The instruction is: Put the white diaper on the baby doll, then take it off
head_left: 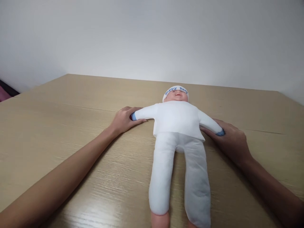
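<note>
A baby doll (177,126) in a white shirt, white trousers and a white cap with blue lettering lies face up on a light wooden table (59,133), head toward the wall and feet toward me. My left hand (123,120) is closed around the doll's arm at its blue cuff, on the left side. My right hand (231,139) grips the doll's other arm near its blue cuff, fingers wrapped under the sleeve. Both doll arms are spread out sideways.
A plain white wall (152,38) rises behind the table's far edge. A dark and pink object (6,91) shows at the far left beyond the table's corner. A seam line crosses the tabletop at the right.
</note>
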`<action>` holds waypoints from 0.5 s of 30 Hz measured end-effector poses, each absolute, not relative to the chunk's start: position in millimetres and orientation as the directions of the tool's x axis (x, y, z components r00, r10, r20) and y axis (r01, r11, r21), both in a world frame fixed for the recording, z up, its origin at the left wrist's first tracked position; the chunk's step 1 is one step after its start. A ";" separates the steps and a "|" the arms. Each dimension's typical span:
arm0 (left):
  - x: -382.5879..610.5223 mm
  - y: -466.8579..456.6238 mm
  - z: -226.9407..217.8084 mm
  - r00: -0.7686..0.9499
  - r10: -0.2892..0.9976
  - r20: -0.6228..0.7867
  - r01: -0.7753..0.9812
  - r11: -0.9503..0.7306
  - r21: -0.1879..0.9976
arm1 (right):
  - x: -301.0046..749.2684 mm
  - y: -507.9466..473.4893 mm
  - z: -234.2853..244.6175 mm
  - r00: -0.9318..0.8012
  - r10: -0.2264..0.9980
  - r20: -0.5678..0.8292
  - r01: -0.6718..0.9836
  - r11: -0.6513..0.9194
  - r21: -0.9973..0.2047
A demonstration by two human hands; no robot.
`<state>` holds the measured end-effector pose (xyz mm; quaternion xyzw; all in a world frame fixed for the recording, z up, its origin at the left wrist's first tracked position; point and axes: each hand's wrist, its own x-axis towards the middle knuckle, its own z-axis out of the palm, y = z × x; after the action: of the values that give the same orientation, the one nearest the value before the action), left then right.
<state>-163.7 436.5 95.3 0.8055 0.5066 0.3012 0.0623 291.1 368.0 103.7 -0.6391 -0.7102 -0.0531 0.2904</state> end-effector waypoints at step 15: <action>-156.0 414.5 101.8 0.267 0.788 0.554 0.826 -0.484 0.290 | 280.0 362.1 106.9 -0.077 0.773 0.630 0.947 0.255 -0.197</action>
<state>-156.0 414.5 101.8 0.7954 0.5074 0.3302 -0.0283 280.0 362.1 106.9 -0.5958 -0.7216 -0.1329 0.3267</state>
